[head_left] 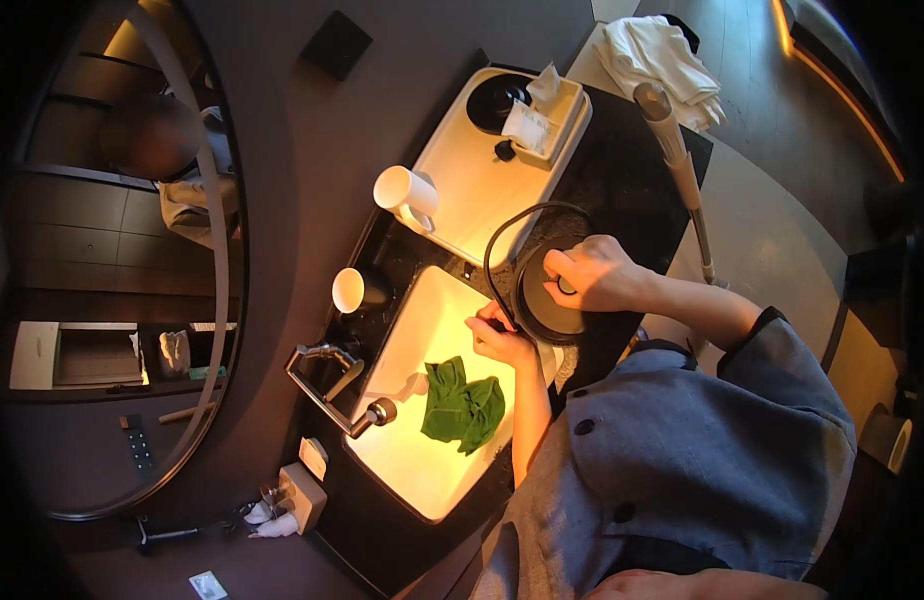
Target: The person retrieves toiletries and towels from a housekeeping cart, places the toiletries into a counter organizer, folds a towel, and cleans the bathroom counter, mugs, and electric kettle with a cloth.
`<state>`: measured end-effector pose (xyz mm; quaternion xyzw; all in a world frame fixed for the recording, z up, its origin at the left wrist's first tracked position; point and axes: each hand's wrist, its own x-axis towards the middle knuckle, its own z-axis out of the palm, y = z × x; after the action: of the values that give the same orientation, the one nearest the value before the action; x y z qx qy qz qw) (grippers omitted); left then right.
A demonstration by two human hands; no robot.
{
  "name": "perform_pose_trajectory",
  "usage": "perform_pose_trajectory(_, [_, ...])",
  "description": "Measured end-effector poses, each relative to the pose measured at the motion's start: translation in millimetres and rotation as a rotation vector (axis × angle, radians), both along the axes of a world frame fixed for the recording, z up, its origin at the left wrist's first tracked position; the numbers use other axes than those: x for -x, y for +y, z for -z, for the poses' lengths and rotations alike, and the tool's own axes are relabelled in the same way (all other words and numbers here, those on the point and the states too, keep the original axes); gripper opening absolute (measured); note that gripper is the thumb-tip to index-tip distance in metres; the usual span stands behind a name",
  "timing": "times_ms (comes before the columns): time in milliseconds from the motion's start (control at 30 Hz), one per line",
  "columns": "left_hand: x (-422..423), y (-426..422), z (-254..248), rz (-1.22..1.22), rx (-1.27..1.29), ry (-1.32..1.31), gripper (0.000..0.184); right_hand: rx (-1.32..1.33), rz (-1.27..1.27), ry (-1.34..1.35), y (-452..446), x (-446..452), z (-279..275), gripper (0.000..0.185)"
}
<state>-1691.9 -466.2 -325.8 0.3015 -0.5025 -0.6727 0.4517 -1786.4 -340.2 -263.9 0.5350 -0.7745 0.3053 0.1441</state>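
Note:
A dark round kettle (547, 312), seen from above, is beside the sink's right rim. My right hand (594, 278) is closed at its top, fingers around what looks like the lid knob. My left hand (502, 340) is closed over the sink's edge, against the kettle's side. A black cord (490, 255) loops from behind the kettle down to these fingers and appears to be held in them. Below my left hand, a crumpled green cloth (464, 405) lies in the lit white sink (422, 475).
A faucet (327, 390) reaches over the sink. White mugs stand nearby, one (406, 192) at the edge of a tray (447, 150) and another (350, 290) on the black counter. The tray bears a box with sachets (530, 125). White towels (662, 65) lie beyond a lamp-like pole (677, 160).

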Motion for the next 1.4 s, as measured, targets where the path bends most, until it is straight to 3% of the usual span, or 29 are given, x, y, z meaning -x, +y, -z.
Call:
perform_pose_trajectory(100, [-1,3,2,-0.063,-0.111,-0.019,0.05,-0.181,-0.118,0.009,-13,-2,-5,0.021])
perform_pose_trajectory(200, [-4,0,3,0.019,-0.107,-0.007,0.046,-0.191,-0.148,-0.035,-13,0,-9,0.027])
perform_pose_trajectory(233, [-4,0,6,0.051,-0.091,0.049,0.04,-0.208,-0.137,-0.012,-12,-1,-9,0.039])
perform_pose_trajectory(333, [-5,-1,6,0.09,-0.101,0.056,0.038,-0.348,-0.106,0.003,-15,-4,-11,0.047])
perform_pose_trajectory(433, [0,3,5,0.038,-0.205,0.024,0.037,-0.301,-0.057,-0.033,-16,-5,-3,0.044])
perform_pose_trajectory(567, [-5,2,1,-0.038,-0.219,-0.034,0.038,-0.182,-0.093,-0.144,-8,-5,-8,0.063])
perform_pose_trajectory(600, [0,1,-8,-0.096,-0.234,-0.046,0.039,-0.093,-0.146,-0.174,-1,-4,-8,0.06])
perform_pose_trajectory(667, [6,-2,-27,-0.268,-0.203,-0.111,0.037,0.128,-0.178,0.027,28,5,-9,0.057])
perform_pose_trajectory(767, [13,-12,-72,-0.376,-0.113,-0.186,0.038,0.446,-0.003,0.225,91,35,-4,0.04])
perform_pose_trajectory(800, [23,-20,-85,-0.383,-0.174,-0.054,0.037,0.551,0.097,0.261,109,49,1,0.031])
perform_pose_trajectory(833, [30,-30,-95,-0.316,-0.099,-0.042,0.037,0.614,0.209,0.149,122,64,3,0.031])
perform_pose_trajectory(867, [51,-34,-114,-0.402,-0.141,-0.004,0.039,0.673,0.315,0.039,132,83,3,0.031])
perform_pose_trajectory(900, [63,-44,-120,-0.327,0.036,-0.021,0.041,0.683,0.352,-0.024,138,106,0,0.031])
perform_pose_trajectory(933, [94,-37,-143,-0.446,0.007,0.045,0.041,0.691,0.39,-0.09,143,129,-2,0.031])
perform_pose_trajectory(1000, [130,-58,-141,-0.407,0.17,0.06,0.041,0.741,0.355,-0.494,150,172,10,0.027])
perform_pose_trajectory(1033, [160,-49,-155,-0.451,0.106,0.093,0.043,0.755,0.333,-0.696,151,191,17,0.026])
perform_pose_trajectory(1133, [232,-68,-134,-0.376,0.119,0.166,0.043,0.546,0.205,-0.862,143,243,39,0.02])
perform_pose_trajectory(1267, [299,-82,-99,-0.238,0.012,0.182,0.037,0.21,0.209,-0.775,111,280,55,0.021])
perform_pose_trajectory(1400, [337,-83,-76,-0.218,-0.013,0.156,0.037,0.293,0.081,-0.626,72,301,47,0.026])
